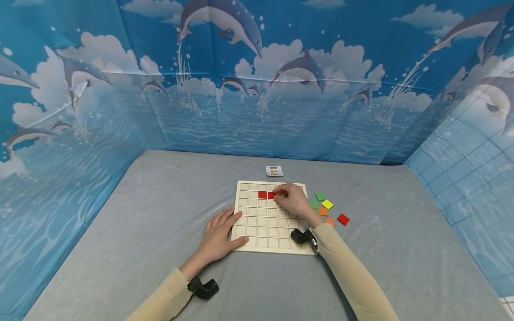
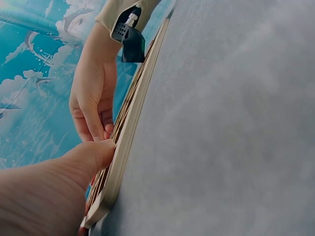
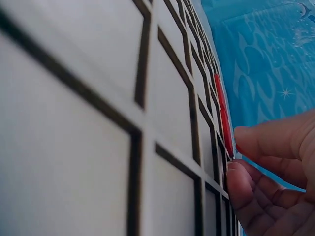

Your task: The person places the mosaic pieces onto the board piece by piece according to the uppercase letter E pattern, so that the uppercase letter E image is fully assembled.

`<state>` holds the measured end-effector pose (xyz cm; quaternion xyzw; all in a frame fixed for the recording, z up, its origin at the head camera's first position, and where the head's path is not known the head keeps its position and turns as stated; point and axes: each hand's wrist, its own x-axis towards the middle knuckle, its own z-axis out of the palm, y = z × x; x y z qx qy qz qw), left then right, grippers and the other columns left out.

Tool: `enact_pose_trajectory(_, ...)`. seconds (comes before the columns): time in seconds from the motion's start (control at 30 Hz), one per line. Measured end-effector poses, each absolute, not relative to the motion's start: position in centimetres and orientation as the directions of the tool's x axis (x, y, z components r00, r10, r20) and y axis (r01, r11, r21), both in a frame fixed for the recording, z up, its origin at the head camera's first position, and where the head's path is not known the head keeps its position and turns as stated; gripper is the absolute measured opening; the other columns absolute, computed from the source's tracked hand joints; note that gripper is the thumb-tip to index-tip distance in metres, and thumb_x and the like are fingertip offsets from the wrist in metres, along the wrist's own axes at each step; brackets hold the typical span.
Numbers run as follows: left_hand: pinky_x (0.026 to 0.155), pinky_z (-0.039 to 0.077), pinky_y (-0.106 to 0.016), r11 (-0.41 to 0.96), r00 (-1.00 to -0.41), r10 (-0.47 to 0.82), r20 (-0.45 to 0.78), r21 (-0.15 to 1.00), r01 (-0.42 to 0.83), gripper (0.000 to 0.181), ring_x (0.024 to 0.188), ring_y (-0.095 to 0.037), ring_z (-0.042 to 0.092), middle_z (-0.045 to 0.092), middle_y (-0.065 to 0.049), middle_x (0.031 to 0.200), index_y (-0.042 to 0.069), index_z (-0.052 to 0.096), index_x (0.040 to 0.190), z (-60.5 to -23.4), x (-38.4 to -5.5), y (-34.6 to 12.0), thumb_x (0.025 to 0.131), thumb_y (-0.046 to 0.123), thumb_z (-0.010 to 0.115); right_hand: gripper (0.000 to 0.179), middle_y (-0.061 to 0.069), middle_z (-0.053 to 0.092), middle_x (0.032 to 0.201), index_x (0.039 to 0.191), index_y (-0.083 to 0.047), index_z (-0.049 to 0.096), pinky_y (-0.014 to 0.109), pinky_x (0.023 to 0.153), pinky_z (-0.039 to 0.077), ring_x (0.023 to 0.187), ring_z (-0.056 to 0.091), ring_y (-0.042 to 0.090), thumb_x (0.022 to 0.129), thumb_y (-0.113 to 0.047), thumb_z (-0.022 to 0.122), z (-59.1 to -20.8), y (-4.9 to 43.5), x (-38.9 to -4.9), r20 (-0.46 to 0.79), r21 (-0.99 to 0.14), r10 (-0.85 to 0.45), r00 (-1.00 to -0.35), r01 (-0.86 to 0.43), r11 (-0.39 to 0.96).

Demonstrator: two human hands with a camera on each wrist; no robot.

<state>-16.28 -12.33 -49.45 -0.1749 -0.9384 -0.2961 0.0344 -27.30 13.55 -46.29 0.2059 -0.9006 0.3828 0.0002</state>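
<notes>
A pale wooden grid board (image 1: 263, 220) lies on the grey cloth. Two red square tiles (image 1: 262, 195) sit side by side in its upper rows, also seen as red tiles (image 3: 224, 118) in the right wrist view. My right hand (image 1: 292, 199) is over the board's upper right, fingertips pinched at the right-hand red tile. A sliver of red shows between the thumb and finger of the right hand (image 3: 275, 167); most of that piece is hidden. My left hand (image 1: 217, 234) rests at the board's left edge, fingers extended, its thumb (image 2: 101, 153) pressing the rim.
Right of the board lie loose tiles: green (image 1: 320, 196), yellow (image 1: 327, 204), orange (image 1: 323, 211) and red (image 1: 343, 219). A small printed pattern card (image 1: 275, 170) lies beyond the board. A dolphin-patterned curtain (image 1: 257, 120) surrounds the table's back and sides.
</notes>
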Motion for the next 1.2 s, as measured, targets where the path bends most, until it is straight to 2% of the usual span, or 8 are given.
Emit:
enact_pose_trajectory(0.2,0.105,0.014,-0.055,0.751,-0.930,0.313,0.192,0.549,0.366,0.075,0.139,-0.032,0.021,0.030,-0.012,0.151,0.013,0.042,0.144,-49.4,-16.2,-12.3,0.084,0.049,0.067,0.018,0.009,0.065,0.096,0.106,0.001,0.068,0.037,0.074,0.049,0.083,0.061,0.022,0.091,-0.009,0.064,-45.7,14.9,-26.5,0.174,-0.738,-0.363,-0.916,-0.365,0.568)
enact_pose_trajectory(0.4,0.105,0.012,-0.054,0.753,-0.935,0.300,0.187,0.556,0.352,0.074,0.139,-0.031,0.020,0.030,-0.011,0.151,0.014,0.043,0.144,-49.5,-16.1,-12.3,0.084,0.049,0.067,0.021,0.007,0.065,0.096,0.109,-0.001,0.068,0.036,0.070,0.047,0.080,0.058,0.021,0.094,-0.014,0.061,-44.6,17.3,-25.2,0.152,-0.772,-0.314,-0.937,-0.311,0.554)
enact_pose_trajectory(0.7,0.105,0.014,-0.055,0.755,-0.933,0.303,0.193,0.549,0.358,0.074,0.139,-0.031,0.020,0.031,-0.012,0.151,0.013,0.043,0.144,-49.5,-16.1,-12.3,0.083,0.049,0.067,0.021,0.008,0.065,0.096,0.109,0.000,0.067,0.039,0.071,0.047,0.083,0.058,0.023,0.095,-0.015,0.060,-44.4,22.3,-23.7,0.178,-0.710,-0.289,-0.940,-0.327,0.624)
enact_pose_trajectory(0.8,0.105,0.014,-0.054,0.760,-0.934,0.304,0.191,0.543,0.358,0.075,0.139,-0.031,0.020,0.030,-0.011,0.151,0.014,0.043,0.144,-49.5,-16.1,-12.3,0.083,0.049,0.067,0.021,0.010,0.065,0.095,0.106,0.001,0.067,0.039,0.067,0.047,0.083,0.058,0.025,0.094,-0.015,0.061,-44.3,23.9,-23.2,0.181,-0.681,-0.267,-0.946,-0.317,0.661)
enact_pose_trajectory(0.93,0.106,0.014,-0.053,0.763,-0.935,0.305,0.184,0.540,0.355,0.075,0.139,-0.030,0.020,0.030,-0.010,0.151,0.014,0.043,0.144,-49.5,-16.2,-12.2,0.083,0.050,0.067,0.022,0.012,0.064,0.097,0.104,0.001,0.067,0.037,0.062,0.047,0.083,0.058,0.027,0.092,-0.017,0.065,-44.2,25.7,-22.6,0.123,-0.637,-0.240,-0.963,-0.262,0.725)
enact_pose_trajectory(1.2,0.105,0.015,-0.054,0.758,-0.934,0.305,0.189,0.545,0.358,0.075,0.139,-0.031,0.021,0.031,-0.012,0.151,0.014,0.043,0.144,-49.4,-16.1,-12.2,0.083,0.050,0.067,0.033,0.017,0.061,0.103,0.107,0.001,0.067,0.049,0.076,0.046,0.090,0.057,0.031,0.086,-0.023,0.072,-45.0,28.1,-22.2,0.063,-0.552,-0.227,-0.972,-0.223,0.804)
